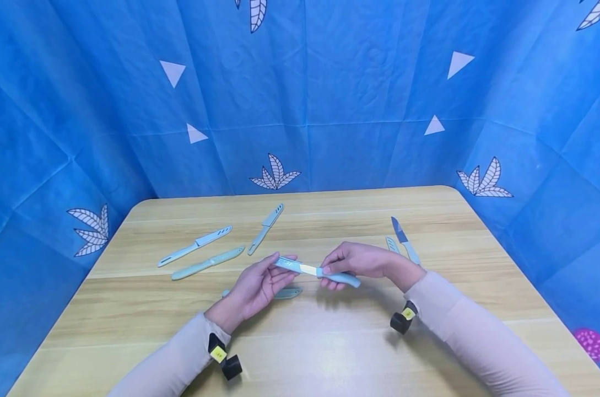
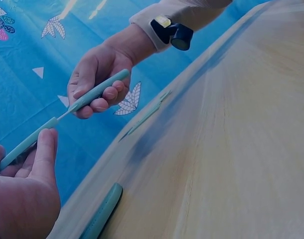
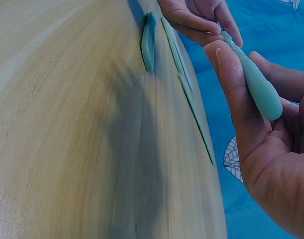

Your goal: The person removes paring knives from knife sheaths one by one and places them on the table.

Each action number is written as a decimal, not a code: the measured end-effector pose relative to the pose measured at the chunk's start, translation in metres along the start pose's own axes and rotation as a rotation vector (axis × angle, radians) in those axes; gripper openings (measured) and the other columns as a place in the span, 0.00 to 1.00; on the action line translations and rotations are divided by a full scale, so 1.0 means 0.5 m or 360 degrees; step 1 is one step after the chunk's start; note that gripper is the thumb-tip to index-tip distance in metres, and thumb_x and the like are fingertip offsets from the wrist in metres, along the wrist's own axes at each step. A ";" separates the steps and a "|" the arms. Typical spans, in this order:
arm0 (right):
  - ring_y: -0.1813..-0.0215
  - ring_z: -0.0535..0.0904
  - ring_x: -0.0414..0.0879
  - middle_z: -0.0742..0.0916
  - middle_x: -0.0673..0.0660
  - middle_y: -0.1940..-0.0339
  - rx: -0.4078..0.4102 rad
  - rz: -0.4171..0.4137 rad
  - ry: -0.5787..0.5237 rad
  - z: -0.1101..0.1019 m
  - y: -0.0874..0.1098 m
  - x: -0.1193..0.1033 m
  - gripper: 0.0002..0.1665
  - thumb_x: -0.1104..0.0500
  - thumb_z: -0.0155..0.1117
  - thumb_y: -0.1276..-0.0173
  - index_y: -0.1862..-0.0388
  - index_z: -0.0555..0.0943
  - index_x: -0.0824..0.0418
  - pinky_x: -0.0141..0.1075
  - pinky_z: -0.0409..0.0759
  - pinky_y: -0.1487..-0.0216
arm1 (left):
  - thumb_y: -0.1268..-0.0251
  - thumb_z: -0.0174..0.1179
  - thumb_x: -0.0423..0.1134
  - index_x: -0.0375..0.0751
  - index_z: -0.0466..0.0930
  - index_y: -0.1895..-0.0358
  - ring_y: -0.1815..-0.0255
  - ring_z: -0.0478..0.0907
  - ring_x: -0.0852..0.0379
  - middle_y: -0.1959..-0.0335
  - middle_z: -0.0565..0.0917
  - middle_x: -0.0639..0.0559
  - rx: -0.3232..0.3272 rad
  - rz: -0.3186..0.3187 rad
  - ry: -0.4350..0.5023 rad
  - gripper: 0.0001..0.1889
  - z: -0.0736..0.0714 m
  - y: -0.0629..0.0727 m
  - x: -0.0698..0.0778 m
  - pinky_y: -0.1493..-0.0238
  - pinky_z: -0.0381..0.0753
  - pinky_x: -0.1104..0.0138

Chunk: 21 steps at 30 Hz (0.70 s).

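Over the middle of the table, my right hand [image 1: 361,261] grips the light blue-green handle of a small knife [image 3: 264,92]. My left hand [image 1: 255,289] pinches the matching slotted knife sheath [image 1: 286,264] between thumb and fingers. A short stretch of bright blade [image 1: 308,269] shows between sheath and handle; the tip end sits inside the sheath. Beneath the left hand lies another sheathed knife [image 1: 287,293], its middle hidden by that hand in the head view.
Three more sheathed knives, one upper [image 1: 195,246], one lower [image 1: 207,263] and one farther back [image 1: 266,229], lie left of centre. Toward the right lies a bare-bladed knife [image 1: 400,230] beside a loose sheath [image 1: 392,244]. Blue patterned cloth [image 1: 304,99] hangs behind the wooden table [image 1: 339,353].
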State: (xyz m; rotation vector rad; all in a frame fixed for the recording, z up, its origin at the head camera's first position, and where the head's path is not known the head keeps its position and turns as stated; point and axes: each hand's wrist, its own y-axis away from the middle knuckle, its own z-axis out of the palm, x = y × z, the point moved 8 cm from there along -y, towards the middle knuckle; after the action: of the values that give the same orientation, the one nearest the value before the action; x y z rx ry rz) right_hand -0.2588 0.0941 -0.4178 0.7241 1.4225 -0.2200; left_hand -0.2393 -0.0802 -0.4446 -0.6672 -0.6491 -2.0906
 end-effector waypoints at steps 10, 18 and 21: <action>0.59 0.86 0.55 0.85 0.74 0.56 0.0009 0.0012 0.0020 -0.008 0.005 0.001 0.18 0.62 0.57 0.26 0.47 0.78 0.78 0.51 0.86 0.51 | 0.21 0.46 0.43 0.28 0.73 0.40 0.44 0.80 0.44 0.48 0.82 0.34 -0.0045 0.0016 0.0013 0.21 0.005 0.002 0.008 0.35 0.73 0.61; 0.60 0.86 0.54 0.85 0.73 0.56 -0.0004 0.0009 0.0031 -0.012 0.011 0.003 0.19 0.62 0.57 0.26 0.47 0.77 0.79 0.45 0.88 0.54 | 0.21 0.46 0.43 0.29 0.73 0.40 0.43 0.79 0.44 0.49 0.82 0.35 -0.0034 0.0022 0.0013 0.21 -0.001 0.003 0.014 0.35 0.72 0.61; 0.60 0.86 0.53 0.85 0.74 0.56 -0.0010 0.0003 0.0029 -0.014 0.014 0.004 0.19 0.62 0.57 0.25 0.47 0.77 0.79 0.44 0.88 0.55 | 0.21 0.46 0.43 0.28 0.71 0.38 0.43 0.79 0.43 0.48 0.82 0.35 -0.0041 0.0026 0.0022 0.22 -0.002 0.004 0.017 0.34 0.71 0.61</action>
State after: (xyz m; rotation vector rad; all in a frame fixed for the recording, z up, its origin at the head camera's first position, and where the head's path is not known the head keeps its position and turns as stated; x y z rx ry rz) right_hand -0.2604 0.1040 -0.4170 0.7241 1.4392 -0.2078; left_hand -0.2425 -0.0867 -0.4393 -0.6699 -0.6080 -2.0897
